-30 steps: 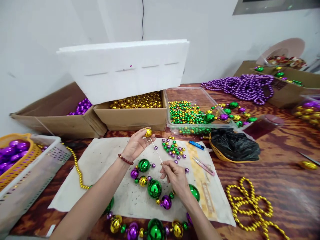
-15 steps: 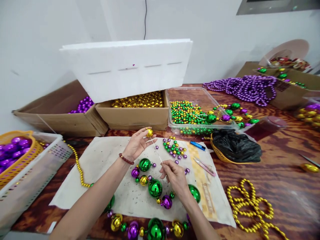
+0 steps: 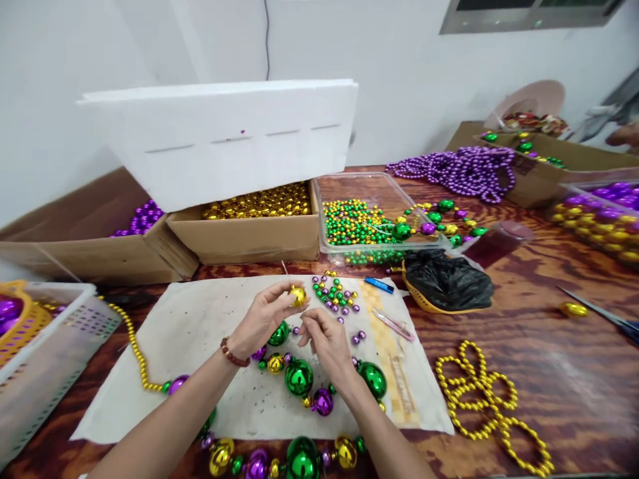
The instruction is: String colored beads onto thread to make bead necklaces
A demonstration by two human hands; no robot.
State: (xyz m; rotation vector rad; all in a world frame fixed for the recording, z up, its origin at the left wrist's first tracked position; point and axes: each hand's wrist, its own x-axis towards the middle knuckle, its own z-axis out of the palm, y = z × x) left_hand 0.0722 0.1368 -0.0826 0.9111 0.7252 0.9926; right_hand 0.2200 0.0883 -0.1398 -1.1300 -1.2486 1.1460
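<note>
My left hand [image 3: 267,316] pinches a shiny gold ball bead [image 3: 298,297] between thumb and fingers above the white cloth [image 3: 184,319]. A thin pale strand [image 3: 284,267] sticks up behind its fingers. Close beside the bead, my right hand [image 3: 324,336] has its thumb and index finger pressed together on the thin white string, mostly hidden now. Under the hands lies a strand of green, purple and gold balls, with a big green ball [image 3: 299,377] in its middle. Another beaded strand runs along the cloth's front edge, with a large green ball [image 3: 302,458].
Small loose beads [image 3: 335,293], a blue cutter [image 3: 379,285] and pink-handled snips [image 3: 394,324] lie on the cloth. Behind stand a carton of gold beads [image 3: 259,203] and a clear tub [image 3: 357,245]. Right are a black-lined basket [image 3: 446,283], a gold bead chain [image 3: 479,392] and scissors [image 3: 599,313].
My left hand has lowered the gold bead, and my right hand has come up close to it. The white string stretched between them has shortened from view. The view has shifted right.
</note>
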